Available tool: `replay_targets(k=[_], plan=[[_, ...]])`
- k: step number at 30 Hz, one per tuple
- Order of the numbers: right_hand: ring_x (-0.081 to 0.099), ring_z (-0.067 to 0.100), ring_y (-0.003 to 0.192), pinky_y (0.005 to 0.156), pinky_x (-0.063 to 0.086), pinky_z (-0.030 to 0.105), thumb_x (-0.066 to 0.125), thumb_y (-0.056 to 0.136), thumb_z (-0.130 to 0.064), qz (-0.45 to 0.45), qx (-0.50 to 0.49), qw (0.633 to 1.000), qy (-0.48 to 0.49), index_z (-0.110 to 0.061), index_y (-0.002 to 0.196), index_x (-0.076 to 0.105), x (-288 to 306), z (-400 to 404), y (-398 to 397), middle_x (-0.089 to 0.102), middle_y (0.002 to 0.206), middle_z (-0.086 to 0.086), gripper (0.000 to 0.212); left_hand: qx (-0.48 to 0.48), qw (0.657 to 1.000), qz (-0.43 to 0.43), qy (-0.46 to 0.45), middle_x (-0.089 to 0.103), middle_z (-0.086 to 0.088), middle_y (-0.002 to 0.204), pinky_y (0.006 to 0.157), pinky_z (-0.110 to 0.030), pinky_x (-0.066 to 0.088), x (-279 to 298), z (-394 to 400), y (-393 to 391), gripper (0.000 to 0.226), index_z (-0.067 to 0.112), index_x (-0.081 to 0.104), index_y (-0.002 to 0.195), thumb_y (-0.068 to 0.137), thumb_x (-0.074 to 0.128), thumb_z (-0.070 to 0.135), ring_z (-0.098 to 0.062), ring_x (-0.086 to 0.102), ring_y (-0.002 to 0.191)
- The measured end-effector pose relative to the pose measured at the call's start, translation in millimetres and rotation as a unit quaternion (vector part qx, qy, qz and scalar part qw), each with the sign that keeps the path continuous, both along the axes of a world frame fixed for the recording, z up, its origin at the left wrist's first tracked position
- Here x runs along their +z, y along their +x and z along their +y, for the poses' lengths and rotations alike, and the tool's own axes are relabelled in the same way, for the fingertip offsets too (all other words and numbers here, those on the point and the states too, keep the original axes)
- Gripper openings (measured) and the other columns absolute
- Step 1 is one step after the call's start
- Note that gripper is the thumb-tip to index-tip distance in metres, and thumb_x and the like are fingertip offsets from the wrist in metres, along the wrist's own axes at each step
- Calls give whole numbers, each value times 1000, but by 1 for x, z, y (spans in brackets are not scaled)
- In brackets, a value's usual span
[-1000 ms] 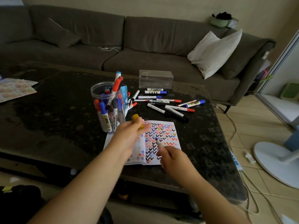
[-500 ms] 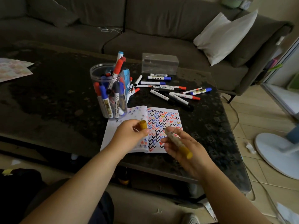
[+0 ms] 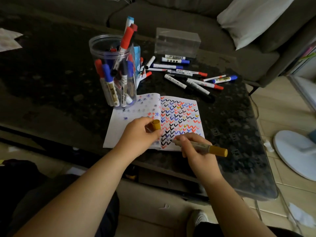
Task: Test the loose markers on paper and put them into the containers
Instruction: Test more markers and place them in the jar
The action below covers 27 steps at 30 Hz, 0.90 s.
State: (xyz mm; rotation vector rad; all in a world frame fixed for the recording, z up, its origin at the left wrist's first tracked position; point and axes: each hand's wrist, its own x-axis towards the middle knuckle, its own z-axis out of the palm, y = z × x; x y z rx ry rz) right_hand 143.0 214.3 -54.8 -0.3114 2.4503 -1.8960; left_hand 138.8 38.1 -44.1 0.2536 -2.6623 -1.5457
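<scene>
An open notebook [image 3: 130, 120] full of coloured check marks lies on the dark table. My right hand [image 3: 196, 154] grips an uncapped yellow marker [image 3: 205, 148], its tip over the lower part of the right page. My left hand [image 3: 140, 135] holds the yellow cap [image 3: 156, 124] above the notebook's fold. A round clear jar [image 3: 109, 48] with several red, blue and black markers stands left of the notebook. Several loose markers [image 3: 188, 77] lie scattered behind the notebook. A clear rectangular box [image 3: 177, 42] sits at the back.
The dark table's front edge [image 3: 171, 170] runs just under my hands. A grey sofa with a white pillow [image 3: 253, 19] stands behind. A white fan base [image 3: 294, 151] sits on the floor at right. A paper sheet [image 3: 8, 40] lies at the table's far left.
The view tilted down and nearer the table. My right hand turned the yellow marker and brought its tip down to the page. My left hand kept the cap, lowering slightly.
</scene>
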Motion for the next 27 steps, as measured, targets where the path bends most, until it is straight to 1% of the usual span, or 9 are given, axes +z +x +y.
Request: replay_targets(k=[3,5,6,10,14,18,21,25,27], plan=[[53,4,57,56,41,17,66,85,-4,-7,-27,999,-28,-15,74,60,-7,0,1,61,62,-8,16,10,1000,-6,8,69,3,92,80,-33,54,-2,2,-1,21,18,67,99,81,70,27,-14,65,87],[48,7,56,53,39,19,70,80,0,5,-35,999,-36,-10,72,51,-9,1,2,56,62,0,23,16,1000,-8,14,69,1,91,82,-40,55,-3,3,-1,20,17,67,99,81,70,27,-16,65,86],[45,6,55,52,38,19,71,79,1,15,-35,999,-25,-9,70,49,-10,1,1,53,61,-1,25,18,1000,-8,8,69,0,91,82,-41,54,-2,4,-1,20,17,67,99,82,69,27,-16,65,86],[43,1,55,51,35,17,72,78,-4,31,-12,999,6,-10,67,46,-14,0,2,52,60,-8,29,24,1000,-2,-10,68,1,93,80,-34,53,0,7,-1,22,16,67,100,83,68,29,-14,63,86],[47,6,59,55,38,23,73,79,-8,31,-4,999,20,-7,70,48,-15,0,2,55,66,5,27,24,1000,-5,-10,68,1,92,77,-30,51,0,7,1,20,16,67,98,83,68,29,-13,62,85],[47,9,59,54,40,26,69,77,-22,46,6,998,49,-11,71,49,-17,-1,1,56,66,5,23,22,1000,-8,1,68,1,94,80,-31,52,1,7,3,20,16,67,99,83,68,29,-13,62,88],[47,11,57,54,40,28,67,76,-21,51,15,996,74,-13,69,47,-19,0,1,56,63,3,23,21,1000,-11,9,68,2,97,81,-30,51,1,7,4,21,17,66,102,83,67,28,-12,62,91],[42,9,55,53,37,26,66,75,-16,48,16,995,80,-16,66,43,-19,1,1,50,58,0,24,22,1000,-7,8,67,4,94,74,-23,47,0,7,4,19,19,66,100,83,67,28,-11,62,88],[42,10,55,52,37,25,67,75,-14,55,14,995,80,-14,66,44,-18,1,1,50,58,1,25,22,1000,-9,10,67,5,94,75,-24,49,-1,7,4,19,20,66,100,83,68,28,-10,62,88]])
